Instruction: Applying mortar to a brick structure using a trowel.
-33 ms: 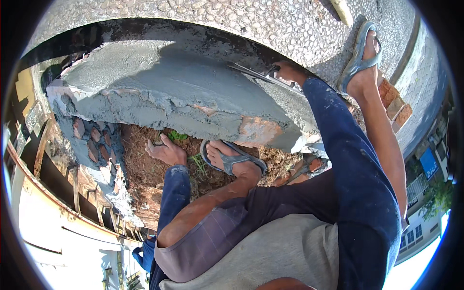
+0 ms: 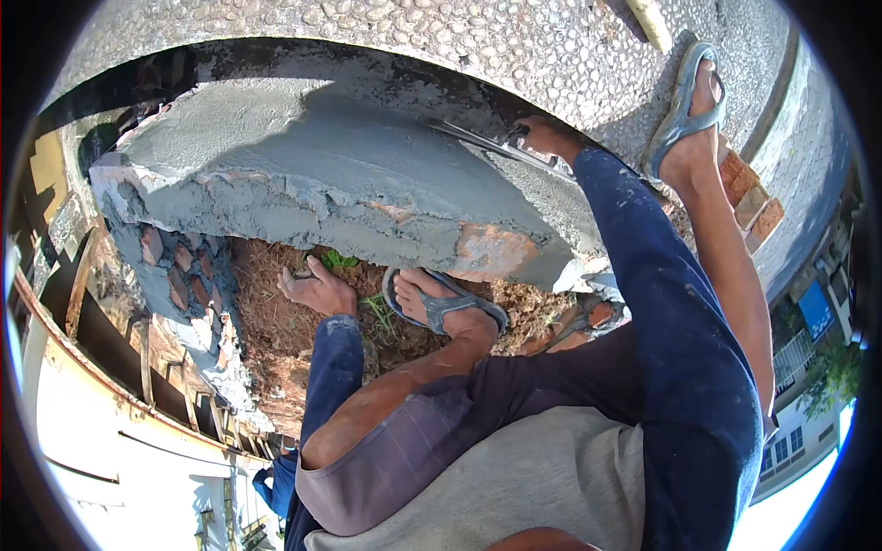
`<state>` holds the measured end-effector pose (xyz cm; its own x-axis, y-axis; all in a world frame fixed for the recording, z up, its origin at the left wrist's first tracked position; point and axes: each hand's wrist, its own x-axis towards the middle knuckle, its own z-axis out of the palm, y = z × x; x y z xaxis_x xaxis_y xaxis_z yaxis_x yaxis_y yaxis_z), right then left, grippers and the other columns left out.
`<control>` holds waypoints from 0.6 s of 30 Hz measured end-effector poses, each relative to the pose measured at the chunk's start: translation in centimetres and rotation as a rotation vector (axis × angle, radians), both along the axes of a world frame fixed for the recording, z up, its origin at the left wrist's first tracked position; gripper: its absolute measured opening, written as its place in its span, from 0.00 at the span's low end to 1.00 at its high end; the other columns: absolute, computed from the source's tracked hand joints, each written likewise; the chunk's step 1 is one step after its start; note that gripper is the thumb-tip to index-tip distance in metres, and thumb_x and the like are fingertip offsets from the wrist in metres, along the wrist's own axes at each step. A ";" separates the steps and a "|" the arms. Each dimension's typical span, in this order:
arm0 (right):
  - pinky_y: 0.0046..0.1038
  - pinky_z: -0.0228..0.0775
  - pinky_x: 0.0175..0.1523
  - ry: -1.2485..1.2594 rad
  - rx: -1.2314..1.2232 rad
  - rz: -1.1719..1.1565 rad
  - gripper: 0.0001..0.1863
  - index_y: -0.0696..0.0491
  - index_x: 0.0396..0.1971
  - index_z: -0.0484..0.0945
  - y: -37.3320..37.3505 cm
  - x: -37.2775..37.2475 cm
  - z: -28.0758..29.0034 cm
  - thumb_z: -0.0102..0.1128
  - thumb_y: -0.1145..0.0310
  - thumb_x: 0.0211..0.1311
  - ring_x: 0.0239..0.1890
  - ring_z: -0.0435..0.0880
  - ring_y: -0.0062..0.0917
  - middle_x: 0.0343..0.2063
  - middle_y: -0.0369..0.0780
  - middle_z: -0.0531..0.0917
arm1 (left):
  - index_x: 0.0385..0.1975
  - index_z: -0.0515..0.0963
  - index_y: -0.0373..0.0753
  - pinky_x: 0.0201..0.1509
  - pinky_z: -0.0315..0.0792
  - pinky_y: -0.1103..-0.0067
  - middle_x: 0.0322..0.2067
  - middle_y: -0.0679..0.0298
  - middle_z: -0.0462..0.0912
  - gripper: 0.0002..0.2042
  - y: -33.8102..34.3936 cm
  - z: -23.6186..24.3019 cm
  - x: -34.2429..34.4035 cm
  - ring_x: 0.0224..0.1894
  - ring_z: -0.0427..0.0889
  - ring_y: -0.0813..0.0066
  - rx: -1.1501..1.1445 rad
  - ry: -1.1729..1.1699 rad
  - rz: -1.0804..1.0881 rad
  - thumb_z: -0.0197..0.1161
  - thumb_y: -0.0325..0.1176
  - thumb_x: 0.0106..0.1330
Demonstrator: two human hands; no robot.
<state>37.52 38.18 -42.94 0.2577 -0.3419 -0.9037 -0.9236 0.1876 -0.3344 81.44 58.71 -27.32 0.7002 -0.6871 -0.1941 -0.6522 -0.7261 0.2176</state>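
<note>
My right hand (image 2: 548, 139) is closed round the handle of a long, narrow metal plastering trowel (image 2: 478, 140). Its blade lies along the wet grey mortar (image 2: 367, 147) on top of a low wall, close to the wall's far edge. Below the wall's near side, over bare reddish soil (image 2: 266, 321), hangs my left hand (image 2: 323, 292). Its thumb and fingers are apart, with nothing clearly held between them. Rough mortar covers most of the wall's near edge, and a reddish-brown patch (image 2: 496, 251) shows through.
My sandalled left foot (image 2: 441, 301) stands on the soil below the wall. The right foot (image 2: 691, 115) rests on a pebbled surface (image 2: 514, 46) beyond it. Broken bricks (image 2: 749, 195) lie at the right. Wooden posts (image 2: 83, 280) and another person's blue sleeve (image 2: 276, 485) appear at the left.
</note>
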 end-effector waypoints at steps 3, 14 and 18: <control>0.38 0.68 0.59 0.005 0.075 -0.062 0.33 0.52 0.61 0.70 -1.1 0.3 -1.2 0.63 0.71 0.49 0.56 0.74 0.44 0.56 0.54 0.73 | 0.62 0.52 0.25 0.69 0.47 0.54 0.61 0.41 0.49 0.35 -1.3 -0.5 -1.4 0.67 0.48 0.46 0.022 0.061 0.018 0.48 0.53 0.72; 0.36 0.61 0.65 -0.350 0.037 -0.039 0.34 0.59 0.63 0.65 -10.1 21.4 6.7 0.60 0.70 0.53 0.62 0.70 0.44 0.59 0.55 0.72 | 0.62 0.54 0.25 0.68 0.49 0.53 0.63 0.40 0.48 0.34 -0.8 0.4 -0.3 0.67 0.48 0.43 0.017 0.034 0.015 0.49 0.53 0.72; 0.36 0.62 0.65 -0.431 -0.110 -0.134 0.33 0.59 0.63 0.65 -10.9 22.7 6.9 0.56 0.70 0.55 0.63 0.70 0.43 0.59 0.54 0.72 | 0.62 0.54 0.26 0.68 0.49 0.53 0.63 0.39 0.48 0.34 -1.0 0.8 -0.5 0.68 0.47 0.43 0.033 0.062 0.061 0.49 0.53 0.72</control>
<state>60.27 27.32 -36.07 0.5485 -0.4860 -0.6804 -0.6661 0.2379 -0.7069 80.91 57.73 -26.55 0.7266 -0.6359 -0.2602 -0.5924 -0.7716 0.2318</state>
